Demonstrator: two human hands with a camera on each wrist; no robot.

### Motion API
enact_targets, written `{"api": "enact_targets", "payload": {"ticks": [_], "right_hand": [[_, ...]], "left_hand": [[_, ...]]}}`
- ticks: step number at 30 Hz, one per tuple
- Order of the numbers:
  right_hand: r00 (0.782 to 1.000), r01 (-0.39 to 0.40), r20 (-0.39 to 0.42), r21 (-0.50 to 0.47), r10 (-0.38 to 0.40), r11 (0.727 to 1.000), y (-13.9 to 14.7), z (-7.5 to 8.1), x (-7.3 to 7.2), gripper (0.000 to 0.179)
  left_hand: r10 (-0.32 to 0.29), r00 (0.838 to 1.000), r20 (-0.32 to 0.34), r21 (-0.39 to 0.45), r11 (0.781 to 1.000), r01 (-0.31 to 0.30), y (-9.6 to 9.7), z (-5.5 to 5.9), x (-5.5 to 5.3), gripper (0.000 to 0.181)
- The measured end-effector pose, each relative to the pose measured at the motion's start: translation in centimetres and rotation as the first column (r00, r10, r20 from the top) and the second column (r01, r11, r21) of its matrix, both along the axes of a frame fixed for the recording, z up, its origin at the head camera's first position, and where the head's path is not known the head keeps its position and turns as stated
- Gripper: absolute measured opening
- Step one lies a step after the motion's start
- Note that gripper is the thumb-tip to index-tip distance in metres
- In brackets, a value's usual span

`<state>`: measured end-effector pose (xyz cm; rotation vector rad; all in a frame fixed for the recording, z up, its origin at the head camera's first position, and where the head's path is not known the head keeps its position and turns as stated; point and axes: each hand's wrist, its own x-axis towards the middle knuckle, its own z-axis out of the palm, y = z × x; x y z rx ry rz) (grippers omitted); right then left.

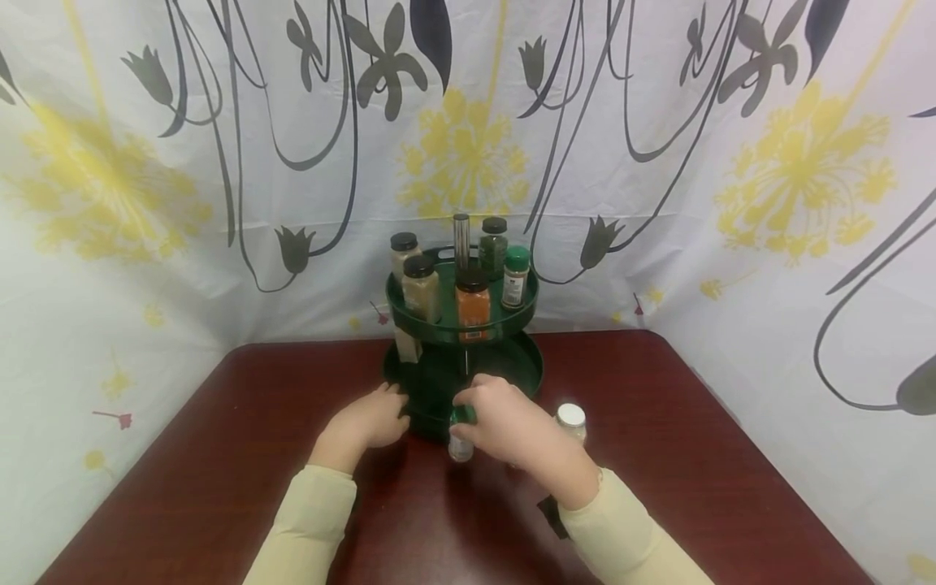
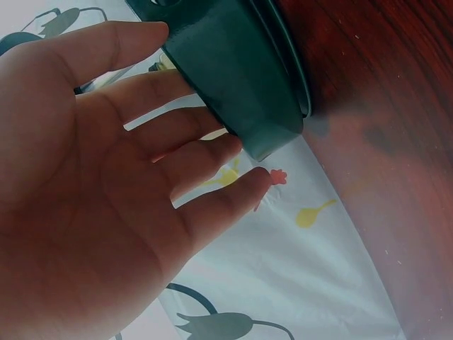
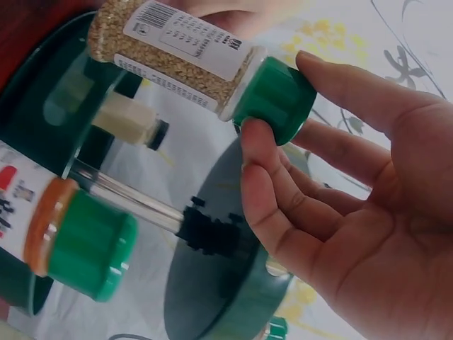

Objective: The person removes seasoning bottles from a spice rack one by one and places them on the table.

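Fingers of the right hand (image 1: 506, 421) pinch a grain-filled jar (image 3: 184, 53) by its green cap (image 3: 276, 99), presumably to leave the rest free, at the front of the lower tray (image 1: 512, 366), which the left hand (image 1: 368, 421), fingers spread, apparently steadies

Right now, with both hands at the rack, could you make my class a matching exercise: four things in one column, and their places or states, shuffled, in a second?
Things:
1. Right hand
2. Left hand
3. White-capped jar
4. Orange jar

Places or states:
A. Stands on the upper tray
B. Partly hidden behind the right forearm
C. Pinches a green-capped jar
D. Fingers extended near the lower tray

Pairs: 1-C, 2-D, 3-B, 4-A.
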<state>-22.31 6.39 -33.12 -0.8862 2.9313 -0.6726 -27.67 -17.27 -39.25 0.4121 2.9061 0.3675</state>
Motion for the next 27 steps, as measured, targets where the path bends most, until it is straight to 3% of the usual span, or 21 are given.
{"api": "enact_targets", "payload": {"ticks": [8, 17, 27], "right_hand": [[1.000, -0.007, 0.007, 0.064, 0.006, 0.998, -0.3, -1.4, -0.6, 0.027], [1.000, -0.003, 0.027, 0.081, 0.001, 0.997, -0.6, -1.9, -0.7, 0.027], [1.000, 0.021, -0.009, 0.124, -0.020, 0.992, -0.7, -2.4, -0.9, 0.026]], "left_hand": [[0.003, 1.000, 0.000, 0.008, 1.000, -0.003, 0.2, 0.3, 0.5, 0.048], [0.005, 1.000, 0.005, 0.007, 1.000, -0.005, 0.2, 0.5, 0.5, 0.048], [-0.005, 1.000, 0.007, 0.000, 1.000, 0.005, 0.2, 0.4, 0.4, 0.048]]}}
